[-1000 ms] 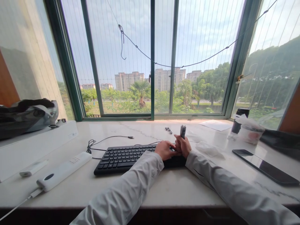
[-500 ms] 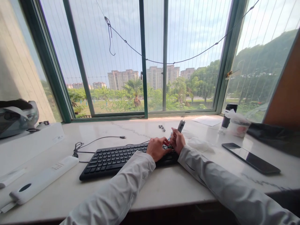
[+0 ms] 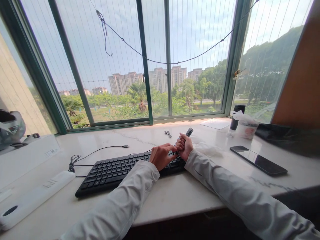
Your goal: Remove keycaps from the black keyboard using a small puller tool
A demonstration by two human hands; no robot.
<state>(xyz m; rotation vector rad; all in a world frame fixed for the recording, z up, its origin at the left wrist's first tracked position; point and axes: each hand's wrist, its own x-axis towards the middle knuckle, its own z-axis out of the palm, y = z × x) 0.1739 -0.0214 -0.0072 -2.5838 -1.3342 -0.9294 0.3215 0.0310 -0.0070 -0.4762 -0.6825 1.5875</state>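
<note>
A black keyboard (image 3: 112,173) lies slanted on the white stone-like counter, its right end under both hands. My right hand (image 3: 185,148) is a fist around a dark grey hand tool (image 3: 190,132), whose upper end sticks out above the thumb; its lower end is hidden, so I cannot tell its exact kind. Beside it my left hand (image 3: 162,156) rests over the right-hand keys, fingers and thumb curved together against the right fist. Whatever is between those fingertips is hidden. Behind the hands lie several small loose dark keycaps (image 3: 168,134).
A phone (image 3: 258,160) lies to the right, and crumpled clear plastic (image 3: 207,149) is beside my right hand. A bagged cup (image 3: 247,128) and a black bottle (image 3: 237,117) stand behind. At left are a cable (image 3: 73,162), a white power strip (image 3: 37,200) and a white box (image 3: 30,151).
The whole view has shifted, so the scene sits further left. My left hand has closed in against the right fist, and the right hand's tool leans a little more to the right.
</note>
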